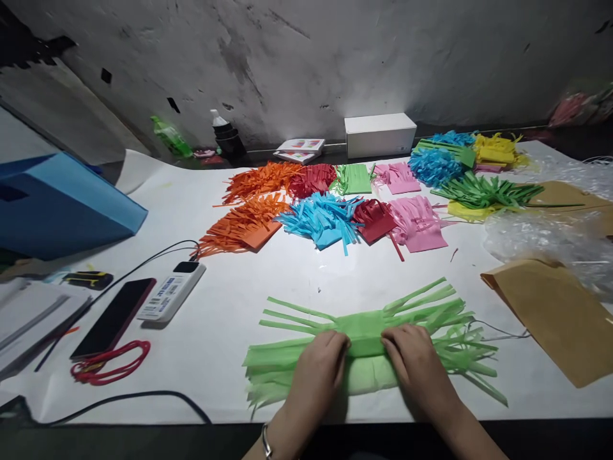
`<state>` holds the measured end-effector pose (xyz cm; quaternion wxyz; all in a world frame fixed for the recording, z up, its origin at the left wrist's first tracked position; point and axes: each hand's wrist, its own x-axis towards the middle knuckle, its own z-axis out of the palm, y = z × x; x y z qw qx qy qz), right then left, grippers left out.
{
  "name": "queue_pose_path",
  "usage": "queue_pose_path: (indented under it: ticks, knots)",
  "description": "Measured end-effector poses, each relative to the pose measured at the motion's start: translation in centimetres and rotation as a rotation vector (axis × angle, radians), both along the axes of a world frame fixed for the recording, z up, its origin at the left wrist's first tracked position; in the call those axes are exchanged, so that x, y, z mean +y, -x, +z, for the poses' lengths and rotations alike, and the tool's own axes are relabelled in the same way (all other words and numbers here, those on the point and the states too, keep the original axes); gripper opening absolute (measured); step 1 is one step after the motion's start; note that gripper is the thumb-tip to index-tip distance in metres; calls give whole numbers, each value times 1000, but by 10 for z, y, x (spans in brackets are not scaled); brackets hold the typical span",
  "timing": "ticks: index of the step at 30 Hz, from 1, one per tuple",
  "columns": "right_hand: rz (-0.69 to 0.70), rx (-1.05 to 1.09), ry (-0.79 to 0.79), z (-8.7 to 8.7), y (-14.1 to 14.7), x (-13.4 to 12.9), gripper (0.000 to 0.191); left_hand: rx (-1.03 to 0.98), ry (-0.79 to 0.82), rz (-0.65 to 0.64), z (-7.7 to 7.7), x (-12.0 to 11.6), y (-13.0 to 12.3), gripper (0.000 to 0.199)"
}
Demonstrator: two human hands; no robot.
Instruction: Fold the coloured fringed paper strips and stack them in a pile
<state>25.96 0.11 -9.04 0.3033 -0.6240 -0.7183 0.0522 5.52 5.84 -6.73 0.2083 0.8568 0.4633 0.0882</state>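
Note:
Light green fringed tissue paper (366, 322) lies near the front of the white-covered table, its cut strips spreading to the left and right. Across its uncut middle runs a folded band. My left hand (320, 364) pinches the band's left end, fingers closed on the paper. At the other end my right hand (412, 358) grips the band the same way, thumb toward me. Below the band, a paler layer of the paper shows between the hands.
Fringed paper bundles (320, 217) in several colours lie in rows farther back. Left are a phone (115, 319), a power bank (172, 294), a red cord (112, 364) and a blue box (67, 204). Right are a brown envelope (550, 313) and clear plastic (555, 239). A white box (380, 135) stands behind.

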Motion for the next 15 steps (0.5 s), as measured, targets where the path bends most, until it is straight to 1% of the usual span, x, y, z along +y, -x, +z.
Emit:
queue_pose_path:
  ticks: [3,5,9,11,13,14,15]
  knots:
    - [-56,-56,26,-3,3,16,25,218,46,80,10,14,-11,24]
    - [-71,-93,18,-7,6,27,26,273,46,97,13,23,-17,24]
    - [-118,-177,-16,-12,11,44,22,325,44,113,10,31,-21,22]
    - [-166,-204,-55,-9,12,45,16,340,42,115,8,33,-21,22]
    - [-210,-217,-105,-3,11,41,14,347,39,116,7,34,-21,23]
    - [-185,-215,-140,1,10,38,15,349,37,116,6,34,-21,24]
    - [-121,-209,-179,4,9,34,16,348,36,116,5,35,-21,24]
